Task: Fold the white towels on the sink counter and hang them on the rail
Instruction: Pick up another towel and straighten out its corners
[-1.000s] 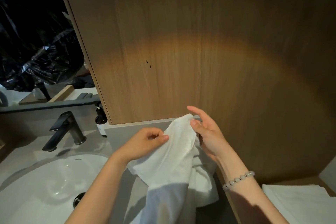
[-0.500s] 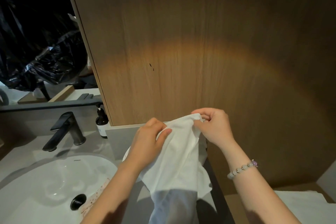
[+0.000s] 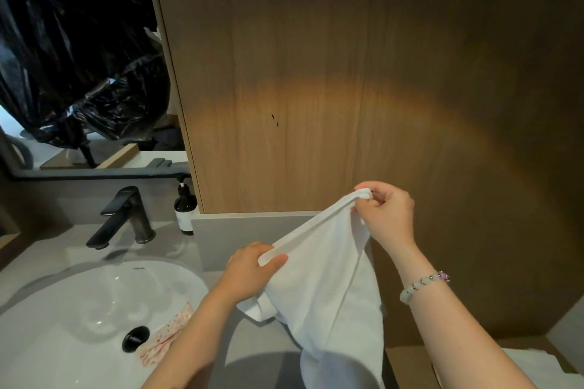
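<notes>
A grey sink counter (image 3: 79, 240) fills the lower left of the frame. Over its right end, in the lower centre, a white towel (image 3: 325, 278) is held up in the air. It is plain, soft and unfolded. Its thick hemmed edge is stretched in a slanting line between the two hands, and the rest hangs in loose folds out of the bottom of the frame.

The left hand (image 3: 249, 275) grips the lower end of the hem, thumb over the top. The right hand (image 3: 388, 215), higher up, pinches the bunched corner with curled fingers. A bead bracelet (image 3: 422, 286) circles that wrist. Another white towel (image 3: 531, 366) lies at the lower right corner.

To the left, a spotted pink cloth (image 3: 167, 338) rests in the white basin (image 3: 79, 309), beside the black drain (image 3: 136, 338). Farther back stand a dark tap (image 3: 126, 218) and a brown pump bottle (image 3: 185, 211). Behind them a wooden panel (image 3: 347, 88) rises, with a mirror (image 3: 79, 57) at the upper left.
</notes>
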Demonstrator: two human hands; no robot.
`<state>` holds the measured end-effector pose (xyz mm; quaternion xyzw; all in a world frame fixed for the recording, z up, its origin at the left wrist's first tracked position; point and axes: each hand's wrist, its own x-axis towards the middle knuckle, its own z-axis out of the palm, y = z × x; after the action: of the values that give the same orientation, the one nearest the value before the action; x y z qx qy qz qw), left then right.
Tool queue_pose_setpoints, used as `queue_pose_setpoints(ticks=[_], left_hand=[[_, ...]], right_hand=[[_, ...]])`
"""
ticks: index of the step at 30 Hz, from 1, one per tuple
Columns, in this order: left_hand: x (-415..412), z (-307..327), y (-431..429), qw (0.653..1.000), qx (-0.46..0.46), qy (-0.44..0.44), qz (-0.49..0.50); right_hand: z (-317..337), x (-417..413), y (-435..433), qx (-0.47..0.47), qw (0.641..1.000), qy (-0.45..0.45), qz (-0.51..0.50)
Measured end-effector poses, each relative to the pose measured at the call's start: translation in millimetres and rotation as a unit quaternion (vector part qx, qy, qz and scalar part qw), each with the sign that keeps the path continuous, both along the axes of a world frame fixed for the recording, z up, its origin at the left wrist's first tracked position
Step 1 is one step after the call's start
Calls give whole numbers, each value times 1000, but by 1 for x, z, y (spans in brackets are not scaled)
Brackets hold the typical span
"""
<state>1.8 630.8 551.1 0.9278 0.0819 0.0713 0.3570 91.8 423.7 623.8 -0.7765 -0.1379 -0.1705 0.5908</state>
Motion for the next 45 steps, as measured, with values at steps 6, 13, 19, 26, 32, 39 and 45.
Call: queue_pose_setpoints(ticks=[6,13,19,26,32,39,45], left_hand=[[-13,13,-6,995,-75,-42,59],[-40,43,-20,992,-42,-116,30],[-88,52,-25,953,300,-28,-36],[-178,42,-28,949,294,-114,-4],[-239,48,-42,972,196,-133,-2],[-287,54,-59,974,213,-80,-16],[-315,82,-77,990,12,82,-116]], right_hand=[[-7,-1,-13,22,1000,10,-18],[6,-28,-40,81,994,31,-59],[14,-91,-68,117,986,2,-118],[6,-203,-95,119,974,-20,-190],[4,-267,-116,123,969,21,-212],[1,-309,-136,135,968,31,-211],[-3,-307,-163,142,962,50,-227]])
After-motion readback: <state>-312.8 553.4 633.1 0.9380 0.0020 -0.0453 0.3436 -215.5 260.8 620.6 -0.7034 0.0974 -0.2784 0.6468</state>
